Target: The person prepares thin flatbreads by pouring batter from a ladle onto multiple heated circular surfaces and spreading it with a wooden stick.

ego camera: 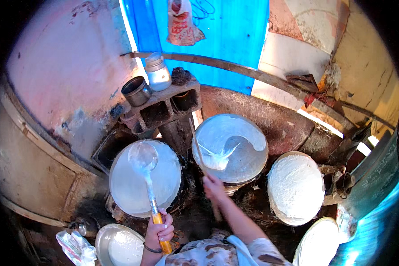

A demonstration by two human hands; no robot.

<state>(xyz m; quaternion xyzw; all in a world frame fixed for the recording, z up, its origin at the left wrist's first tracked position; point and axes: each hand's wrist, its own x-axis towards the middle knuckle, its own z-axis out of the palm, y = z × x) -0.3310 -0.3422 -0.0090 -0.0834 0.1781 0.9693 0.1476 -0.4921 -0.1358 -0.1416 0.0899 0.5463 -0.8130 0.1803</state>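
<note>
My left hand (160,229) grips the orange handle of a metal ladle (143,157), its round bowl smeared with white batter. That bowl is over a round griddle (166,196) coated in white. My right hand (214,189) is closed around a long thin wooden stick (197,143), slightly blurred. The stick slants across the left part of a second round griddle (246,166). White batter (216,128) covers that griddle's upper and left parts in a curved sweep, with a thick lump near the stick; grey metal shows at its lower right.
A metal basin (101,247) of white batter stands lower left, beside a crumpled plastic bag (74,247). White-topped round surfaces (296,188) (319,244) lie right. Behind the griddles, a concrete block (166,99) carries a metal mug (136,91) and a glass jar (158,74).
</note>
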